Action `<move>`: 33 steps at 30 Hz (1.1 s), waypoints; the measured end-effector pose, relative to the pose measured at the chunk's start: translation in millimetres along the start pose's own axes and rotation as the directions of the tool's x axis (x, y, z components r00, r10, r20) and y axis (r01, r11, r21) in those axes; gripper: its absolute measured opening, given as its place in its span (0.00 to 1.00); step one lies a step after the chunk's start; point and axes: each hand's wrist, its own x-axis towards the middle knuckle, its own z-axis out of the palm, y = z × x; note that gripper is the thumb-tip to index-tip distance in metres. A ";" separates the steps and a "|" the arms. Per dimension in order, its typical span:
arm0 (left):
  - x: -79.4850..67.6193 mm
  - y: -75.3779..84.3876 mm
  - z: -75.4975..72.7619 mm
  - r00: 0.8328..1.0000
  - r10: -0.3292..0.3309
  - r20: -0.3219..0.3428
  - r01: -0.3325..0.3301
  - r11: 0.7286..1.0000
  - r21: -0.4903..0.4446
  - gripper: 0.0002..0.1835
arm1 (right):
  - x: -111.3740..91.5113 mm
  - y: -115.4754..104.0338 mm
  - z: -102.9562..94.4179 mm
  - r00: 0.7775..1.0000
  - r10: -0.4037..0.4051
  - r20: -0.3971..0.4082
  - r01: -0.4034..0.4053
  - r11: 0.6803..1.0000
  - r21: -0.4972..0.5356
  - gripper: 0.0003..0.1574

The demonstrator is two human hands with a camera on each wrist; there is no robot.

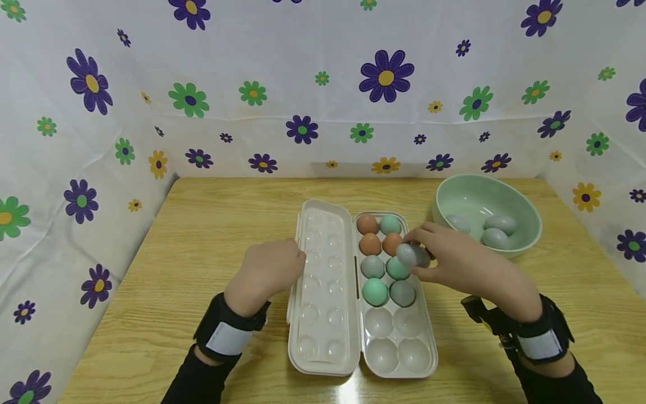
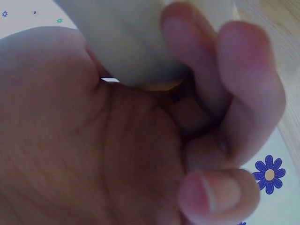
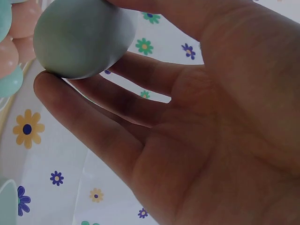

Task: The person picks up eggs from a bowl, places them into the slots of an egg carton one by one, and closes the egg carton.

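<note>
An egg carton (image 1: 359, 336) lies unfolded on the table, its hollowed lid on the left and its egg tray (image 1: 435, 359) on the right. My left hand (image 1: 267, 272) grips the lid's outer left edge; in the left wrist view its fingers curl about the pale plastic (image 2: 136, 42). Over the tray's right side, my right hand (image 1: 454, 261) pinches a grey egg (image 1: 411, 255) between thumb and fingertips. Brown, green and grey eggs, such as a bright green egg (image 1: 375, 292), fill the tray's far rows. The cups nearest me hold no eggs.
A pale green bowl (image 1: 484, 193) with a few grey eggs (image 1: 495, 238) stands at the back right, just beyond my right hand. The wooden table (image 1: 227, 219) meets a flowered cloth (image 1: 282, 73) at the back and sides.
</note>
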 end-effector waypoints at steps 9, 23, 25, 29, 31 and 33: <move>-1.6 -1.5 -2.0 1.000 0.003 0.013 -0.003 1.000 0.002 0.18 | -1.2 -10.8 3.7 0.999 -0.034 0.034 0.034 0.999 0.006 0.26; -1.2 -4.3 -4.0 1.000 -0.007 0.016 0.006 1.000 0.017 0.18 | 3.7 -20.6 19.5 0.977 -0.206 0.046 0.206 0.979 0.010 0.22; -1.1 -4.1 -3.4 1.000 -0.011 0.020 0.011 1.000 0.018 0.18 | 4.1 -21.8 20.8 0.975 -0.216 0.054 0.216 0.976 0.012 0.21; -1.1 -2.6 -2.6 1.000 -0.012 0.016 0.012 1.000 0.009 0.19 | 3.7 -23.6 21.7 0.974 -0.210 0.079 0.209 0.978 0.023 0.22; -1.3 -1.5 -2.7 1.000 -0.006 0.014 0.006 1.000 0.008 0.19 | 3.7 -23.9 22.6 0.974 -0.206 0.088 0.205 0.978 0.025 0.23; -2.4 -0.7 -2.7 1.000 -0.007 0.011 0.007 1.000 0.002 0.19 | 3.9 -24.1 24.2 0.974 -0.208 0.095 0.207 0.978 0.025 0.23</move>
